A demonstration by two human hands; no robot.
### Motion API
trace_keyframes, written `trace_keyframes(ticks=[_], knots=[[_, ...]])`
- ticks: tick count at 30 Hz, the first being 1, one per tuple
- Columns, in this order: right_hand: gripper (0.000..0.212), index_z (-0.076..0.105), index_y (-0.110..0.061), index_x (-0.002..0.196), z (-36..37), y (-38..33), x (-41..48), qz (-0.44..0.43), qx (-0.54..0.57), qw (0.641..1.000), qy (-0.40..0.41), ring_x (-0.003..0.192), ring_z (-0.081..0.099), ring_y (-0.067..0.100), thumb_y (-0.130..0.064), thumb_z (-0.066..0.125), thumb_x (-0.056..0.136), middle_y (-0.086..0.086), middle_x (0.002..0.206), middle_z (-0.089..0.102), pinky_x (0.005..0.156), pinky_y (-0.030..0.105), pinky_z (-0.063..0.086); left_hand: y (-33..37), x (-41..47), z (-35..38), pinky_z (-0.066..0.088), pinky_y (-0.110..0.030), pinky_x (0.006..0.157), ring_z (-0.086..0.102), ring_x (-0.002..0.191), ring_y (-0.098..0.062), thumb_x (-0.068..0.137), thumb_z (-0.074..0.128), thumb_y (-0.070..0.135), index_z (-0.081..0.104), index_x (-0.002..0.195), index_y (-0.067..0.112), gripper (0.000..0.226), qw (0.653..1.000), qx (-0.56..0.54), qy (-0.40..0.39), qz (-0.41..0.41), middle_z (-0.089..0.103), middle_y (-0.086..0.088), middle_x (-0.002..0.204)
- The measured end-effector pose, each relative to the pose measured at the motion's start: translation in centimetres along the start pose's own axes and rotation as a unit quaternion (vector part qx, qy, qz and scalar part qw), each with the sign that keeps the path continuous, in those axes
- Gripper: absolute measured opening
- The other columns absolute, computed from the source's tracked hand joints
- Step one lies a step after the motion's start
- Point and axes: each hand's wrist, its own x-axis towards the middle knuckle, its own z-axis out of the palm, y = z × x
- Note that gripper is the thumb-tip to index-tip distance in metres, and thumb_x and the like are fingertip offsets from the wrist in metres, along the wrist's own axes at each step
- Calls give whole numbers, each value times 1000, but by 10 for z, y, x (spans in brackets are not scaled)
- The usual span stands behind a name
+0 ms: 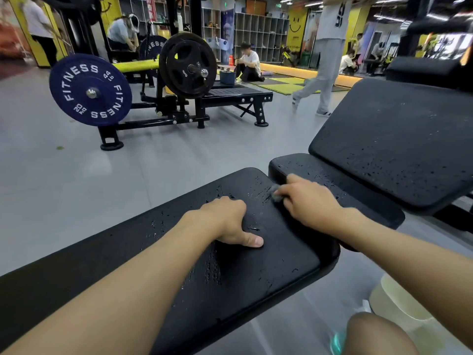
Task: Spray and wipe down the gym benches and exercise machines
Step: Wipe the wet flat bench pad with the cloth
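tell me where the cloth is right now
Head view, right of centre: the grey cloth is bunched under the right hand, on the far end of the near bench pad, beside the gap to the next pad.

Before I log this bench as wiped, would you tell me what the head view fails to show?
1. Cloth: head view, mostly covered by the right hand; only a grey corner shows.
2. Left hand: its fingers are tucked behind the knuckles, so their grip is unclear.
3. Backrest pad: cut off by the right edge.
4. Teal object at the bottom edge: blurred and cropped, unidentifiable.
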Motion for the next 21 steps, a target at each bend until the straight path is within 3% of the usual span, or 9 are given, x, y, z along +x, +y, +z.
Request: trace_keyframes(ticks=[2, 6, 10, 11, 15, 19, 21], knots=[[31, 66, -34, 115, 0, -3, -2, 24, -11, 999, 19, 99, 59, 36, -22, 44, 96, -3, 105, 46, 79, 39, 45, 0, -1, -1, 46, -44, 100, 51, 119, -31, 73, 67, 77, 49, 121, 18, 78, 1000, -2, -3, -2, 51, -9, 128], [28, 63, -37, 117, 7, -22, -30, -113, -16, 993, -27, 93, 60, 31, -28, 46, 97, -5, 107, 46, 69, 36, 41, 2, 1, -3, 46, -43, 99, 51, 118, -32, 73, 67, 77, 43, 106, 21, 69, 1000, 18, -10, -9, 51, -10, 128], [30, 65, -36, 113, -2, 3, -12, 36, 6, 999, 16, 99, 59, 33, -22, 44, 97, -7, 99, 40, 76, 38, 41, 2, -1, -1, 43, -45, 102, 46, 124, -32, 75, 66, 76, 46, 125, 19, 79, 1000, -7, -15, -15, 47, -10, 133], [29, 65, -33, 113, -1, -2, -15, 40, -8, 999, 25, 97, 59, 35, -22, 43, 97, -5, 101, 42, 74, 38, 42, 2, -1, 0, 42, -45, 103, 46, 125, -32, 75, 66, 76, 46, 126, 19, 79, 1000, -10, -12, -16, 46, -11, 133], [28, 62, -35, 118, 4, -17, -43, -92, -17, 995, -23, 94, 60, 30, -29, 45, 97, -4, 107, 44, 71, 37, 46, 2, 0, 2, 40, -45, 100, 44, 128, -34, 75, 66, 75, 45, 126, 18, 79, 1000, -10, -13, -22, 44, -11, 135], [31, 65, -37, 116, -5, 6, -31, 39, 0, 999, 17, 96, 59, 31, -23, 43, 98, -7, 98, 40, 70, 34, 36, 4, -3, 3, 39, -45, 102, 41, 130, -33, 79, 64, 73, 43, 130, 17, 79, 999, -16, -11, -26, 41, -12, 138], [29, 63, -35, 116, -2, -8, -41, 0, -42, 999, 15, 94, 60, 34, -25, 42, 98, -4, 105, 43, 69, 35, 37, 5, -4, 5, 36, -48, 105, 36, 135, -33, 82, 63, 71, 41, 134, 16, 79, 999, -14, -7, -30, 37, -12, 142]])
